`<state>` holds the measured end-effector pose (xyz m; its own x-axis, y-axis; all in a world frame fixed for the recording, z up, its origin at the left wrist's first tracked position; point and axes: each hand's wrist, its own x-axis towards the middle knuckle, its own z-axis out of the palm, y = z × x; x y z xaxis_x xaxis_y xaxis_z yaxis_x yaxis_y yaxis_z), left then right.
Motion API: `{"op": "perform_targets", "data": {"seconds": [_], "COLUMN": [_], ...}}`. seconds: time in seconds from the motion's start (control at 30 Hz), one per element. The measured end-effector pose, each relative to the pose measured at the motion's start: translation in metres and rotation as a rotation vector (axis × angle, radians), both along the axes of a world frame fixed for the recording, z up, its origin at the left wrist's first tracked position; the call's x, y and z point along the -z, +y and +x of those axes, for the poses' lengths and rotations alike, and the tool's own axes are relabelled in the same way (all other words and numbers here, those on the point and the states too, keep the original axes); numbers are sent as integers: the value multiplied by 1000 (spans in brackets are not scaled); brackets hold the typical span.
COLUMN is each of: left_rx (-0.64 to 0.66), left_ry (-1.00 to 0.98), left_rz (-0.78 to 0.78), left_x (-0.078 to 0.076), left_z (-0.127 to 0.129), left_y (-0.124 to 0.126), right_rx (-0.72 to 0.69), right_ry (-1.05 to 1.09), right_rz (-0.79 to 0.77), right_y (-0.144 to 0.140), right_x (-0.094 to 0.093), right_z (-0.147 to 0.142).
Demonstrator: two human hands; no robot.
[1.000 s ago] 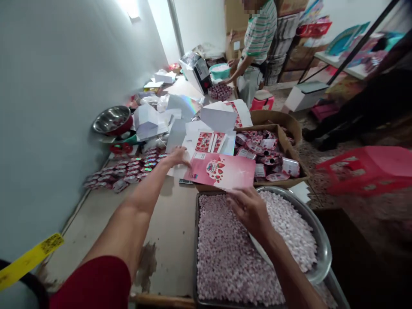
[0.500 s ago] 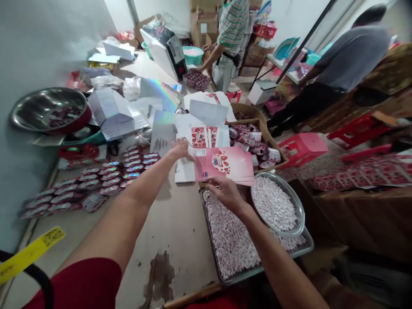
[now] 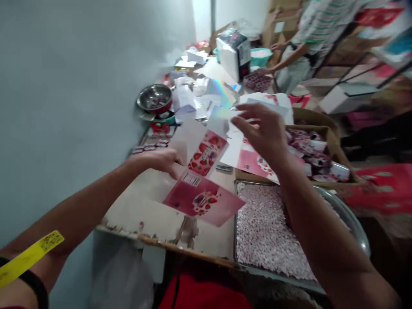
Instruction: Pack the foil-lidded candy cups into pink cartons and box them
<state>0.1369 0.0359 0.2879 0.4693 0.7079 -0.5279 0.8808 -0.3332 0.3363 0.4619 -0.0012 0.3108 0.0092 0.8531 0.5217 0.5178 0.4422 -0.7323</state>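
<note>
My left hand pinches a pink printed cardboard sheet with strawberry pictures and a white flap, holding it tilted above the table. My right hand is raised over more printed sheets, its fingers apart and nothing seen in them. Partly behind my right forearm lies a metal tray filled with small white-and-pink pieces. Rows of small dark-red packs are partly hidden behind my left hand.
An open carton of dark-red packs stands at the right, behind a clear bowl. A steel bowl sits against the wall. Papers and a white-and-black box are farther back, where a person in a striped shirt stands.
My left hand has lifted a printed sheet off the stack and brought it nearer me. My right hand has risen from beside the tray. The view has swung to the left.
</note>
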Motion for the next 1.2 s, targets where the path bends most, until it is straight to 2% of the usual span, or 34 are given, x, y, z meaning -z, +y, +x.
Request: {"op": "perform_targets", "data": {"seconds": [0.07,0.1,0.17,0.23,0.3,0.33,0.4,0.47,0.5,0.57,0.67,0.73,0.8,0.87,0.93,1.0,1.07,1.13,1.2], "left_rx": [85,101,40,-51,-122,-139,-154,-172,-174,-130,24,103,106,45,5,18,33,42,61], "left_ry": [169,212,243,251,205,166,103,109,126,104,-41,-89,-46,9,17,-12,-22,-21,-29], "left_rz": [54,69,154,213,204,185,172,246,286,287,95,-42,-127,-177,-210,-245,-280,-314,-350], "left_x": [-17,-21,-22,-16,-2,6,23,34,37,38,43,61,93,132,169,200,225,245,262], "left_z": [-10,-14,-24,-44,-75,-92,-122,-140,-143,-136,-109,-93,-88,-94,-108,-122,-133,-138,-139], "left_y": [-38,-55,-83,-108,-133,-146,-171,-194,-203,-219,-231,-232,-226,-214,-199,-182,-167,-153,-143], "right_rx": [-110,-176,-361,-602,-783,-822,-822,-796,-769,-696,-604,-597,-613,-594,-541,-492,-448,-272,64], "right_ry": [-209,-315,-509,-606,-544,-466,-273,-81,-7,38,-108,-215,-326,-439,-494,-475,-440,-389,-291], "right_rz": [41,20,-113,-260,-353,-387,-492,-646,-709,-744,-589,-479,-394,-352,-390,-467,-469,-377,-289], "right_y": [10,10,3,-9,-24,-31,-45,-55,-59,-66,-77,-83,-87,-88,-87,-88,-98,-119,-153], "right_x": [-7,-5,11,39,74,93,129,155,163,167,152,141,142,155,175,195,210,222,237], "right_z": [-74,-110,-168,-200,-209,-209,-203,-200,-202,-211,-241,-265,-284,-296,-302,-302,-298,-286,-270]}}
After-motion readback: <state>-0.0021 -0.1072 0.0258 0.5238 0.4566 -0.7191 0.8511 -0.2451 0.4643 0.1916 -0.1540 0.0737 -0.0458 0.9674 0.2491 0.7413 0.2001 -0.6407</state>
